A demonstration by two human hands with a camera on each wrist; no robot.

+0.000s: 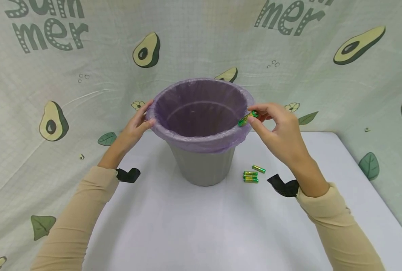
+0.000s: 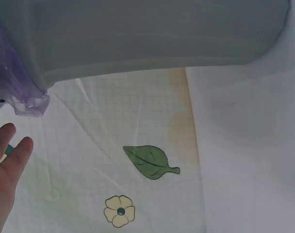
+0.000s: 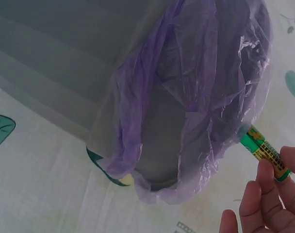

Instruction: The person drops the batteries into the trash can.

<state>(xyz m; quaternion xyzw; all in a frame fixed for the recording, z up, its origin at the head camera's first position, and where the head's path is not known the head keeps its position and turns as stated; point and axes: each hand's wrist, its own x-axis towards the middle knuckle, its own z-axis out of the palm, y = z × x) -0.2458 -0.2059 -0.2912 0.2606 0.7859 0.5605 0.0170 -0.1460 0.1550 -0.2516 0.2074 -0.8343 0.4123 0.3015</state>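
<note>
My right hand [image 1: 278,126] pinches a green and gold battery [image 1: 247,118] between thumb and fingers, at the right rim of a grey trash bin [image 1: 204,165]. In the right wrist view the battery [image 3: 265,151] points with its far end toward the purple bag. That purple trash bag [image 1: 201,141] lines the bin, its edge folded down over the rim. My left hand [image 1: 133,126] rests at the rim's left side, with fairly straight fingers touching the bag. In the left wrist view only part of the left hand [image 2: 7,170] shows, beside the loose bag edge.
Several more green and gold batteries [image 1: 250,177] lie on the white table [image 1: 201,226], right of the bin's base; one battery [image 1: 259,169] lies slightly apart and slanted. A light cloth [image 1: 109,67] printed with avocados hangs behind and at the sides.
</note>
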